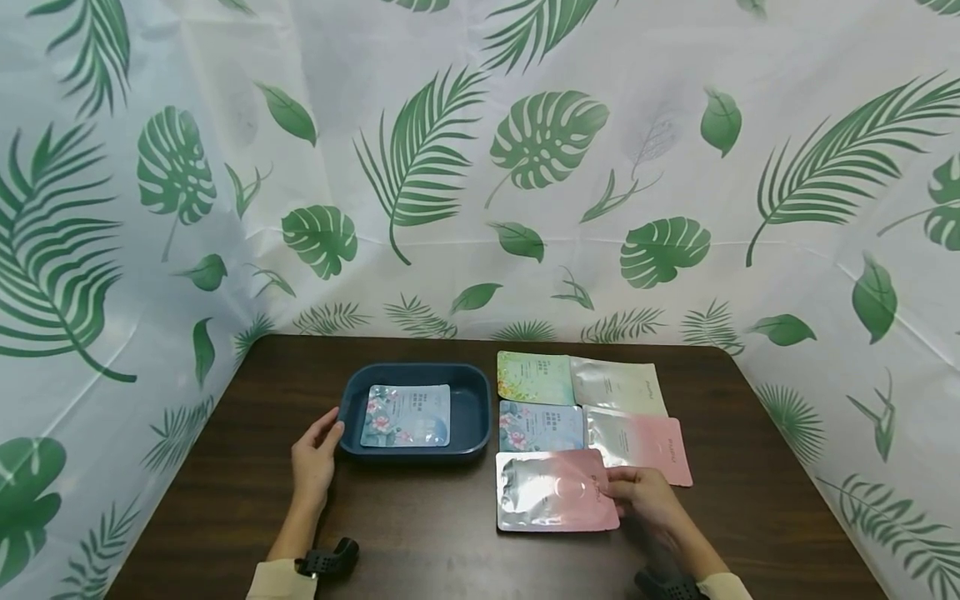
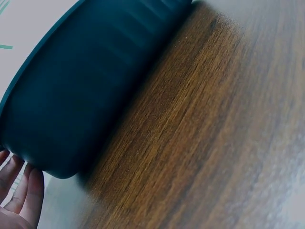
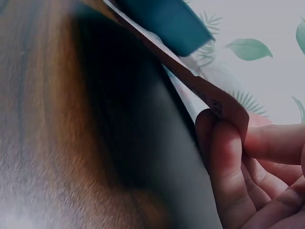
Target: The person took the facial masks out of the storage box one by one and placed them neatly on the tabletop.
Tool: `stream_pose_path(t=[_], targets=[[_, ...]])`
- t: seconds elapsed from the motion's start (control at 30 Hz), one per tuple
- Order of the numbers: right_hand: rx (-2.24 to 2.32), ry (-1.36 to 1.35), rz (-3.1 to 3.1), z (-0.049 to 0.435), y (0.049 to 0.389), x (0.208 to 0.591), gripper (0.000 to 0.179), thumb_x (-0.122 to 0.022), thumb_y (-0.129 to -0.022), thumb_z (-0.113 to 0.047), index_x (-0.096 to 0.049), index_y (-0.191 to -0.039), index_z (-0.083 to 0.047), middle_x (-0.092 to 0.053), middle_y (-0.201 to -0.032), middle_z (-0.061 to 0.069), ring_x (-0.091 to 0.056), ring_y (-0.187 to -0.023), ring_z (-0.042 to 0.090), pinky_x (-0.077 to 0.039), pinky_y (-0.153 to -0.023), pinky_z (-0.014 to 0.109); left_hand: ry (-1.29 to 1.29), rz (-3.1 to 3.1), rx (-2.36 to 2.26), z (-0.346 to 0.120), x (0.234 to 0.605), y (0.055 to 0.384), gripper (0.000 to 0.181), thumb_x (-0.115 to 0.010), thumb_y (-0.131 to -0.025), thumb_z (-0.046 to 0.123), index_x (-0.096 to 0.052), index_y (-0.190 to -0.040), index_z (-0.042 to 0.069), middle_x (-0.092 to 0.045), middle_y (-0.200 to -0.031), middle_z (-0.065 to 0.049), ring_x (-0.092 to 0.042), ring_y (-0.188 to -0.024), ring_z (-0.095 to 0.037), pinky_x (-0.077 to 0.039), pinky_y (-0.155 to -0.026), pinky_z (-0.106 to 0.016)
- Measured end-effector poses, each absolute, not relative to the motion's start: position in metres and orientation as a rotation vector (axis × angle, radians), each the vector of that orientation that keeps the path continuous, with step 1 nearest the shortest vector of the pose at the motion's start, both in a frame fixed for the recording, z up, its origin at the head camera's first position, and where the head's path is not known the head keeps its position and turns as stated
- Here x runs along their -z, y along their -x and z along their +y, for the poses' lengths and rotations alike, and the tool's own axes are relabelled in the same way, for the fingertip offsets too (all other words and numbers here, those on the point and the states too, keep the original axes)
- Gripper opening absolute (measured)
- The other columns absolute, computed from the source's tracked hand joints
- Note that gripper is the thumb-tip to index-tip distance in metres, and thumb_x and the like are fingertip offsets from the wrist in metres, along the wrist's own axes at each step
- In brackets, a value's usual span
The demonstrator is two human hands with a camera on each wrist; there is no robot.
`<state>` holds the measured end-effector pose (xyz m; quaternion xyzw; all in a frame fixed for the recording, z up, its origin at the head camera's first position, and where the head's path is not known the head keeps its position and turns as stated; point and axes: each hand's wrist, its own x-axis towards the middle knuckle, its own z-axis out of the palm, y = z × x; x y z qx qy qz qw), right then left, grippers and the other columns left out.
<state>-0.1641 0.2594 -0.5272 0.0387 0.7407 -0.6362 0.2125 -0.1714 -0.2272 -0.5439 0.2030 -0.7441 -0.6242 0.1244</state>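
Note:
My right hand (image 1: 647, 498) pinches the right edge of a pink and silver sheet mask packet (image 1: 551, 490), thumb on one face and fingers on the other. In the right wrist view the packet (image 3: 190, 81) is seen nearly edge-on, tilted above the table. At the left, my left hand (image 1: 313, 458) touches the outer left end of a dark blue plastic basin (image 1: 471, 450). The left wrist view shows fingertips (image 2: 34, 183) against the basin's outer wall (image 2: 71, 95). A light blue floral packet (image 1: 407, 416) lies inside the basin.
Right of the basin lie a green packet (image 1: 534, 377), a pale silver-green packet (image 1: 618, 386), a blue floral packet (image 1: 540, 427) and a silver-pink packet (image 1: 641, 443). All are on the brown wooden table (image 1: 420, 533). A leaf-print sheet (image 1: 450, 167) hangs behind.

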Motion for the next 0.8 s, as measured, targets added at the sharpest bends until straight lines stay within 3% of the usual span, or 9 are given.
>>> stream_pose_path(t=[0.47,0.8], targets=[[1.493,-0.119,2.354,0.258,0.154,0.523,0.028,-0.068,-0.086,-0.006,-0.066,-0.097,0.019,-0.069,-0.070,0.007,-0.063,-0.058,0.013,-0.056,-0.053,0.031,-0.583,-2.180,1.836,-0.228,0.544,0.170,0.043,-0.054,-0.100,0.032,-0.056,-0.137,0.010,-0.053,-0.143,-0.011,-0.046,-0.114,-0.006,-0.039,-0.079,0.001],[1.332,-0.115,2.460,0.263,0.158,0.505,0.019,-0.063,-0.089,-0.003,-0.067,-0.093,0.014,-0.069,-0.072,0.012,-0.065,-0.059,0.020,-0.057,-0.056,0.035,-0.591,-2.186,1.826,-0.227,0.544,0.170,0.043,-0.054,-0.100,0.032,-0.055,-0.137,0.010,-0.054,-0.142,-0.012,-0.047,-0.108,-0.005,-0.039,-0.077,0.000]])
